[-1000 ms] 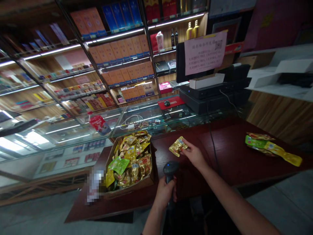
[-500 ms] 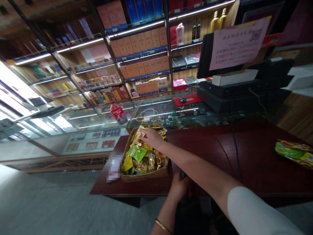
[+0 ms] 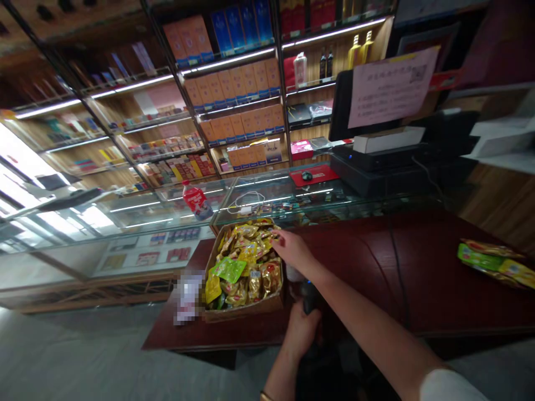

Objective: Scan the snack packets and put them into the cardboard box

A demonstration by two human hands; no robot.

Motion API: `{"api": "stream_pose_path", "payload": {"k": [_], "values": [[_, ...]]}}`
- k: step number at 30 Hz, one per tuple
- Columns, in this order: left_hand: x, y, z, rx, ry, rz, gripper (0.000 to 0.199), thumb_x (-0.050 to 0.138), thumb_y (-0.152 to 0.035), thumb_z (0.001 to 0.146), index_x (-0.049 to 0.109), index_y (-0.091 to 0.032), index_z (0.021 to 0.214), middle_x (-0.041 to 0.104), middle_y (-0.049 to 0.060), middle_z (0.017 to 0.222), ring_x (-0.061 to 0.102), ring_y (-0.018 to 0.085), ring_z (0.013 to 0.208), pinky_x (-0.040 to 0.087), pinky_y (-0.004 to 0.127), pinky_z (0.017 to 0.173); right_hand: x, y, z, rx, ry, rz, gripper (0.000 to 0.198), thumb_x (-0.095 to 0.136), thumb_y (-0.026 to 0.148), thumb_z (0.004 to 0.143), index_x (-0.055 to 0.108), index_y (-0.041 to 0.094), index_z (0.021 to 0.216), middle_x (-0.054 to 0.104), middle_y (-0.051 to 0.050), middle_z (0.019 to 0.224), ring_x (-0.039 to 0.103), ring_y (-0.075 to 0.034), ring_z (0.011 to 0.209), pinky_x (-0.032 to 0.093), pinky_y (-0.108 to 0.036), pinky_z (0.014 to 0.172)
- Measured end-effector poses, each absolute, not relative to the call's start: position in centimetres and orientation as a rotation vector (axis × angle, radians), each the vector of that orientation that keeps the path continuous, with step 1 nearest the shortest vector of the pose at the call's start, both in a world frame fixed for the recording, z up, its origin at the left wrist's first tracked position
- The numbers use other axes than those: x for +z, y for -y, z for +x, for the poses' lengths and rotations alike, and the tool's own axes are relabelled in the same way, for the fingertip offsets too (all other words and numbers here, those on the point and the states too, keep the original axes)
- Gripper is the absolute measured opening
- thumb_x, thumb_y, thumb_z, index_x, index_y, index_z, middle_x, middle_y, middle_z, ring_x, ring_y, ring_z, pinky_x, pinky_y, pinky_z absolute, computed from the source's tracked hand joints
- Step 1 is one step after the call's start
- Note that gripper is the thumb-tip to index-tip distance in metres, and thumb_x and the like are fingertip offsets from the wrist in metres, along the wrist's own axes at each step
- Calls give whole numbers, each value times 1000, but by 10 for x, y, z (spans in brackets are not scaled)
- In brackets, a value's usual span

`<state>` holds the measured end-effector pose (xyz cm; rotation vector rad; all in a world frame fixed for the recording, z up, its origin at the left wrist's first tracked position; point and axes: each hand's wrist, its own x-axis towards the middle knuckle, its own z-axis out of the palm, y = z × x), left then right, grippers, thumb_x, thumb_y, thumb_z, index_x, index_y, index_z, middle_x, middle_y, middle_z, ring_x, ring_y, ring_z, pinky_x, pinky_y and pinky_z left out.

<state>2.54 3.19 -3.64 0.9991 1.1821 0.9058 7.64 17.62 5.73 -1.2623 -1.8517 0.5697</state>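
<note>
A cardboard box (image 3: 244,313) full of gold, yellow and green foil snack packets stands on the dark red table. My right hand (image 3: 291,249) is over the box's right side, its fingers curled closed at a gold snack packet (image 3: 267,238) that they partly hide. Just below that arm, my left hand (image 3: 301,329) is wrapped round the black handle of what looks like a barcode scanner (image 3: 309,301) showing a small blue light. My right forearm passes close above the scanner and covers part of it. A green packet (image 3: 229,269) lies on top of the pile.
Left of the box is a blurred-out item (image 3: 189,298). Behind stands a glass counter (image 3: 167,223) with a red-labelled bottle (image 3: 196,200), a white cable (image 3: 246,209) and a mouse (image 3: 307,176). More packets (image 3: 495,262) lie at the table's right. A black cord (image 3: 397,262) crosses the tabletop.
My right hand has moved right, from the box's upper middle to its right side. My left hand keeps its grip, and more of the scanner now shows. The view has shifted slightly.
</note>
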Motion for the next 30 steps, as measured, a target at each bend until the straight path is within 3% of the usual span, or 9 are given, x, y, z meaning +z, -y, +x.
{"api": "stream_pose_path", "payload": {"k": [3, 6, 11, 15, 22, 26, 30], "values": [[-35, -32, 24, 907, -1213, 1045, 22, 65, -36, 72, 57, -18, 80, 48, -8, 41, 41, 9, 27, 34, 18, 27, 11, -160, 172, 495, 1593, -1513, 38, 50, 37, 91, 66, 18, 121, 71, -8, 96, 67, -19, 84, 52, -31, 82], [-33, -34, 26, 879, -1231, 1050, 29, 68, -41, 71, 57, -18, 85, 49, -9, 43, 42, 9, 27, 35, 18, 28, -28, -128, 265, 264, 1446, -1816, 48, 48, 35, 88, 61, 12, 128, 65, -17, 121, 61, -27, 115, 45, -40, 103], [-31, -36, 30, 879, -1263, 1059, 34, 69, -44, 69, 58, -18, 87, 52, -9, 47, 45, 10, 27, 36, 19, 28, -57, -74, 370, -58, 1234, -2396, 69, 40, 47, 90, 42, 8, 147, 37, -24, 153, 19, -45, 146, 22, -72, 109], [-28, -39, 30, 851, -1284, 1076, 34, 69, -44, 69, 58, -18, 87, 52, -8, 47, 45, 10, 27, 36, 20, 28, -50, -75, 421, -180, 1106, -2507, 76, 34, 51, 92, 34, 4, 151, 27, -28, 157, 5, -48, 148, 12, -73, 109], [-27, -38, 30, 835, -1316, 1050, 33, 68, -43, 70, 57, -18, 88, 53, -8, 48, 45, 10, 28, 37, 20, 29, -48, -112, 430, -105, 1138, -2618, 76, 30, 50, 95, 40, -8, 144, 40, -36, 146, 21, -50, 143, 10, -72, 110], [-25, -39, 31, 816, -1327, 1042, 33, 67, -42, 70, 57, -17, 89, 52, -8, 48, 45, 9, 28, 37, 19, 29, -56, -109, 373, -86, 1360, -2529, 74, 35, 52, 96, 43, -4, 143, 38, -32, 150, 33, -48, 138, 16, -69, 111], [-23, -39, 32, 787, -1330, 1036, 33, 68, -43, 69, 57, -18, 88, 52, -8, 47, 45, 10, 29, 37, 20, 29, -54, -99, 303, -76, 1568, -2355, 76, 39, 57, 94, 43, 0, 145, 39, -29, 151, 34, -46, 138, 17, -67, 112]]}}
